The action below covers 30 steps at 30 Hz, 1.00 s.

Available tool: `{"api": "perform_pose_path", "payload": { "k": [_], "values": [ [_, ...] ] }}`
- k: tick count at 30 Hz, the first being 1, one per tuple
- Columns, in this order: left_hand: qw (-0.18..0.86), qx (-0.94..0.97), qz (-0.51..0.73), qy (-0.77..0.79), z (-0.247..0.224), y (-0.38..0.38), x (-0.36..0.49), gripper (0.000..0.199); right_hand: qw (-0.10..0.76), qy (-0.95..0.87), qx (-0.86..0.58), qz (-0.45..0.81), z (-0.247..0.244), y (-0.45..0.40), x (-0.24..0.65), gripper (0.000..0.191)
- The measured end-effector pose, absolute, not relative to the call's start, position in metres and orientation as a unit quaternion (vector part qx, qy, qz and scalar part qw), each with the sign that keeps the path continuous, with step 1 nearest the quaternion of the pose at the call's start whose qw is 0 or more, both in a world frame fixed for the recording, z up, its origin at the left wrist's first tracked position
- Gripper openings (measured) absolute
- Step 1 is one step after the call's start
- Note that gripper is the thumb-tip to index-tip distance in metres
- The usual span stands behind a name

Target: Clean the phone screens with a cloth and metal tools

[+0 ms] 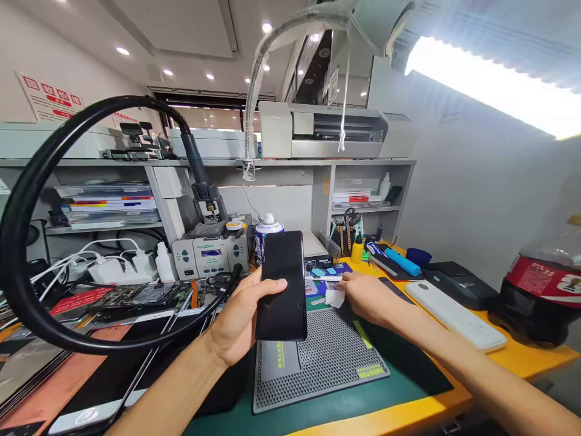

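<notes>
My left hand grips a black smartphone upright, its dark screen facing me and my thumb lying on it. My right hand reaches to the back of the mat, fingers pinched together at the end of a thin pale strip. Whether the strip is a tool, and how firmly it is held, I cannot make out. A crumpled white tissue lies just below those fingertips. Beneath the phone and to its right is a grey perforated work pad on a green mat.
A black hose loops at left beside a soldering station. Opened phones and parts cover the left side. A spray can stands behind the phone. A white power bank and a cola bottle are at right.
</notes>
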<state>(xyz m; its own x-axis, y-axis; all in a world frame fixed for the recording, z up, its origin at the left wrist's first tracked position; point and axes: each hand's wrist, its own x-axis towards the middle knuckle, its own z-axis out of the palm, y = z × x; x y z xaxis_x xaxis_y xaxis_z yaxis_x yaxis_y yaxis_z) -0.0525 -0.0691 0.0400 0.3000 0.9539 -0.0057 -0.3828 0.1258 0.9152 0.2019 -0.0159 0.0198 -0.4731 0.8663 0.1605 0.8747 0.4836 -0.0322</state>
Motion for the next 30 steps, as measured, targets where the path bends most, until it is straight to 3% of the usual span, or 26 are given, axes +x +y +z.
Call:
{"api": "perform_pose_path", "payload": {
  "k": [4,10,18,23,30],
  "values": [
    [0.686,0.417,0.491,0.340,0.026,-0.066,-0.053,0.037,0.111,-0.861,-0.491,0.076,0.011,-0.013,0.197,0.008],
    [0.711,0.400,0.480,0.322,0.024,-0.070,-0.055,0.043,0.200,-0.794,-0.542,0.189,0.006,-0.018,0.202,0.024],
    [0.720,0.379,0.488,0.317,0.022,-0.074,-0.060,0.041,0.146,-0.720,-0.552,0.394,0.006,-0.018,0.204,0.048],
    [0.728,0.377,0.483,0.307,0.022,-0.076,-0.060,0.039,0.174,-0.695,-0.546,0.433,0.006,-0.025,0.214,0.043],
    [0.735,0.377,0.480,0.296,0.023,-0.078,-0.060,0.035,0.234,-0.622,-0.466,0.584,0.006,-0.038,0.213,0.031]
  ]
}}
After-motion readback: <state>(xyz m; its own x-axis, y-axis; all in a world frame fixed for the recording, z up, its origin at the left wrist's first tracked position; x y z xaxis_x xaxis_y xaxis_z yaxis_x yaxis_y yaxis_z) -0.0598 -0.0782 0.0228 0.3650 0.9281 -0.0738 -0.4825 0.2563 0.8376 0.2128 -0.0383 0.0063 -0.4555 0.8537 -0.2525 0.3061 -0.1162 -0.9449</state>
